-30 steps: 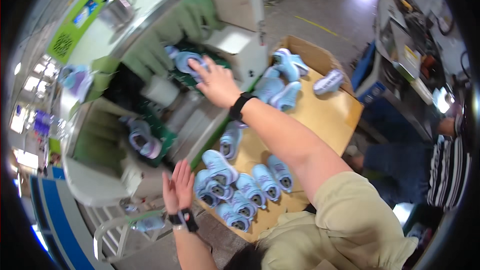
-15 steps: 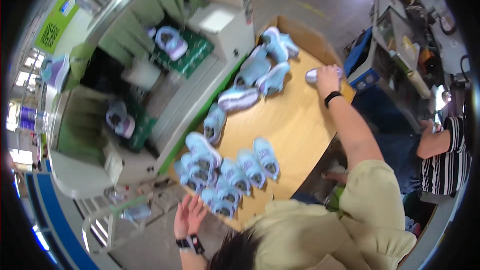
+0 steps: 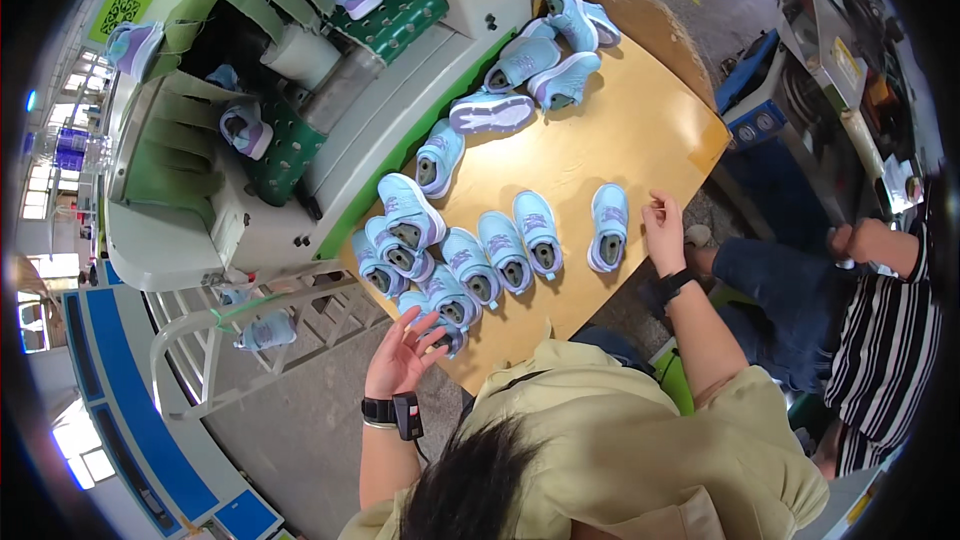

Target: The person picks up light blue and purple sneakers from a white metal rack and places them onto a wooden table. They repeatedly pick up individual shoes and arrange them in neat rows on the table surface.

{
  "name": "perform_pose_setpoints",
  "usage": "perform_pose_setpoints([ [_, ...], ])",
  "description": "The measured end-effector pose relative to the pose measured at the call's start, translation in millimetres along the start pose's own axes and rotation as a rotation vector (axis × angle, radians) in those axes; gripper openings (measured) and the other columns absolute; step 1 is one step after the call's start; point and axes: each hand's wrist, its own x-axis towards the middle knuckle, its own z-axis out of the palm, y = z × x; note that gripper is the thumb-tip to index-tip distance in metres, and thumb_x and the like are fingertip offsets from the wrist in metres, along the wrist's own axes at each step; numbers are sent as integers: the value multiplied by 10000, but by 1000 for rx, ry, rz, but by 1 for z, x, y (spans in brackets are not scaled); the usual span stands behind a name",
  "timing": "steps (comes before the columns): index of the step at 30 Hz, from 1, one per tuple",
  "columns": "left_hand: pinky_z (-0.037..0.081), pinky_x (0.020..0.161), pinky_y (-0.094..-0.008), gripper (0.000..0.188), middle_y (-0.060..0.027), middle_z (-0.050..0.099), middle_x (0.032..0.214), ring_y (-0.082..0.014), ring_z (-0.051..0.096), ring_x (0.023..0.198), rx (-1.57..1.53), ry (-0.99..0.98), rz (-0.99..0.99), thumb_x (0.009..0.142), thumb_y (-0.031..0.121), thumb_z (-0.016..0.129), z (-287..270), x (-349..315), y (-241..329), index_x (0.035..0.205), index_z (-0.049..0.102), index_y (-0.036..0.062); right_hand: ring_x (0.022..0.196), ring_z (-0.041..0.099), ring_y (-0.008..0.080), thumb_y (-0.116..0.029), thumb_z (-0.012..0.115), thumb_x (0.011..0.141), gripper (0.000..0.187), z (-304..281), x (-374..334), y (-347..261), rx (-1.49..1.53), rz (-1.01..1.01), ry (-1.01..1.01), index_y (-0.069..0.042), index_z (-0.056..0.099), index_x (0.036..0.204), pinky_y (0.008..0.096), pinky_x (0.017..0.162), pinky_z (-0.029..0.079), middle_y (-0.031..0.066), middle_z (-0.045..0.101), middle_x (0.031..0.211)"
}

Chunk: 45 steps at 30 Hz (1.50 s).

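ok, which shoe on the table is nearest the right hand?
The lone light-blue shoe just left of the right hand; it stands apart on the table, while the other shoes there sit farther away.

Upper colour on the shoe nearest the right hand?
The shoe has a light blue upper with purple accents, best seen in the head view.

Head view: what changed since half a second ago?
The right hand has let go of the blue shoe, which moved from the far right of the table toward its near edge, to the right of the near shoes. Those stayed in place; the left hand remains open.
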Motion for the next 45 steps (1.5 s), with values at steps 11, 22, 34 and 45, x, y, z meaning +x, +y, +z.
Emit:
perform_pose_setpoints([
  [11,545,1010,-507,483,-191,555,1436,-325,629,1220,43,-14,-27,1068,341,511,3,0,-16,1472,470,79,1425,352,436,-141,775,828,828,41,-79,-60,-116,-140,-111,-19,331,1516,466,1192,311,276,341,1515],
  [22,552,981,-512,440,-174,610,1367,-310,652,1178,64,98,-31,1060,336,532,-8,-13,-22,1419,507,82,1369,421,407,-223,760,899,641,28,-33,-83,-69,-130,-180,-4,464,1423,465,1152,361,235,469,1430],
  [34,560,954,-439,440,-172,602,1379,-285,644,1188,119,59,-30,1077,312,505,12,-2,-3,1439,463,65,1359,456,414,-267,826,735,1034,73,87,-91,-88,15,-331,-36,274,1579,443,1147,390,291,409,1480],
  [45,478,1098,-474,681,-155,440,1545,-320,478,1400,-39,-339,21,1059,386,550,104,91,8,1597,234,113,1445,374,380,-123,833,790,878,38,-60,-242,129,-588,-817,-62,347,1518,476,1180,327,228,340,1573],
])
